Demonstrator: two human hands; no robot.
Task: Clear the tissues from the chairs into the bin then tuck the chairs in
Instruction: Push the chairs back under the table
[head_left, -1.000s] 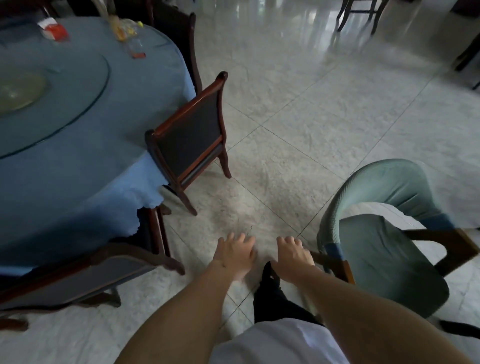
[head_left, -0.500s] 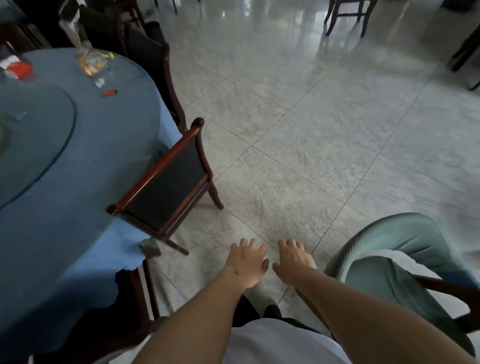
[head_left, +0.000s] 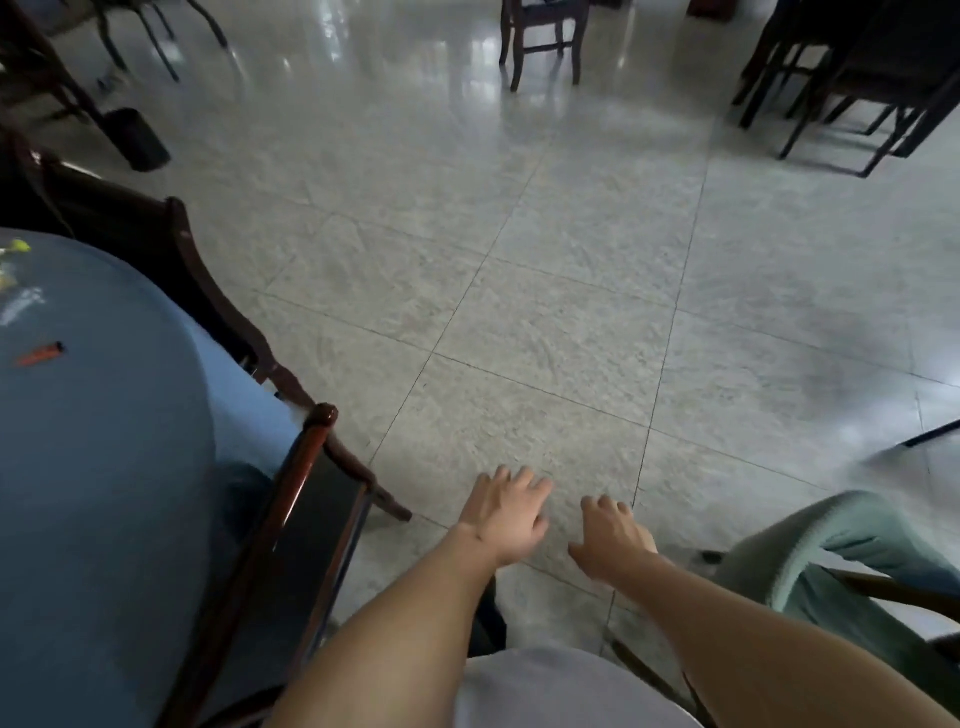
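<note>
Reaching out over the floor, both hands are empty w/ fingers loosely spread. Left hand (head_left: 506, 514) is palm down, fingers fanned, gripping nothing. Right hand (head_left: 613, 538) sits just beside it, a bit lower in view, fingers slightly curled, also holding nothing. Both forearms run bare from bottom of frame, w/ a white shirt (head_left: 561, 691) between them.

Left of the left arm: a dark wooden chair (head_left: 306, 519) w/ black padded back, tucked against the round table (head_left: 104, 467) under its blue cloth. A 2nd dark chair (head_left: 171, 260) stands further round the table edge. On the cloth: a small orange-red item (head_left: 39, 354), plus blurred yellow bits at far left.

Right of the right arm: a chair w/ pale green cover (head_left: 831, 561), well apart from the table.

Black bin (head_left: 137, 137) stands on the grey tiled floor (head_left: 571, 312) far upper left, well away from hands. More dark chairs (head_left: 543, 36) at top centre & top right. No tissues can be made out.
</note>
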